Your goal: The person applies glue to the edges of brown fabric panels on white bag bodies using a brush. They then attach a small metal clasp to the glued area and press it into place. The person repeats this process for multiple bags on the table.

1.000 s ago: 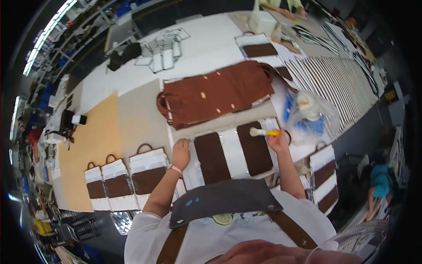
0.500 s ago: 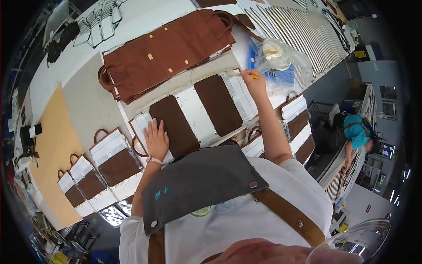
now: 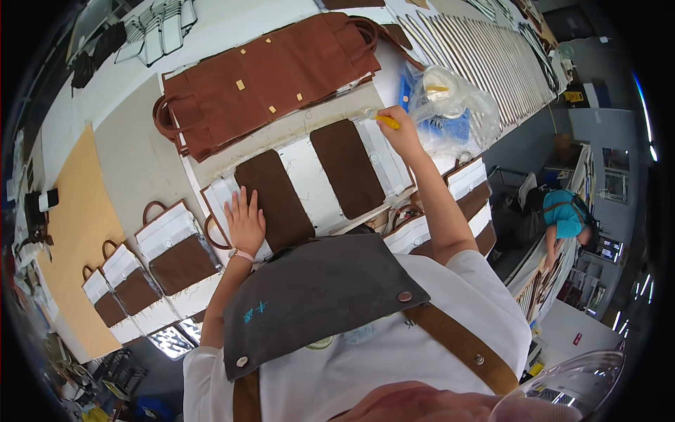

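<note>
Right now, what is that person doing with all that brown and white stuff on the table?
The person is leaning over a flat white-and-brown bag panel on the worktable. The left hand presses flat on it, and the right hand holds a yellow-handled brush at its far edge. A brown panel lies beyond, and smaller finished pieces sit to the left.

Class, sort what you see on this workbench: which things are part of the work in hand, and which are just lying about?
In hand:
left hand flat on the white and brown panel
right hand holding a yellow-handled brush

Lying about:
brown bag pieces
finished panels with handles
clear plastic bag
tan board
</note>
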